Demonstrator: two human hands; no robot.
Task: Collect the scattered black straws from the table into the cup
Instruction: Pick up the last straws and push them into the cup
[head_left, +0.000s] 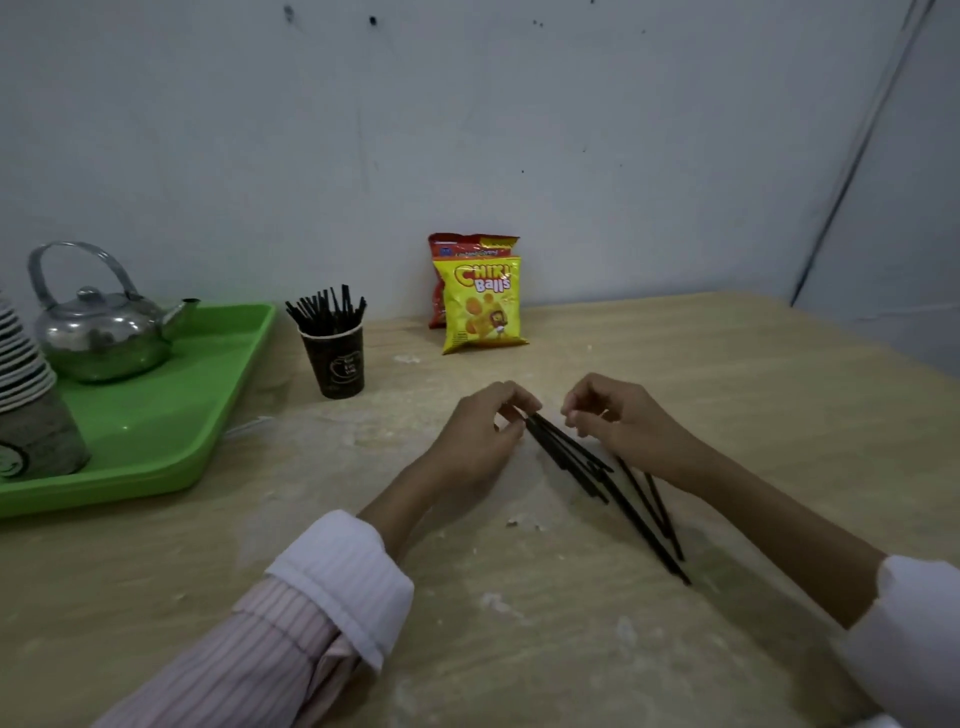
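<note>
Several black straws (597, 475) lie in a loose fan on the wooden table (519, 623), their far ends bunched together between my hands. My left hand (480, 439) pinches those far ends with thumb and fingertips. My right hand (618, 421) hovers just right of the same ends, fingers curled, touching or nearly touching the straws; I cannot tell if it grips any. A dark paper cup (335, 364) stands upright at the back left of my hands, holding several black straws (327, 312) upright.
A green tray (171, 415) at the left carries a metal kettle (104, 332) and a stack of paper cups (31, 395). Two snack bags (480, 301) lean against the grey wall behind. White crumbs dot the table.
</note>
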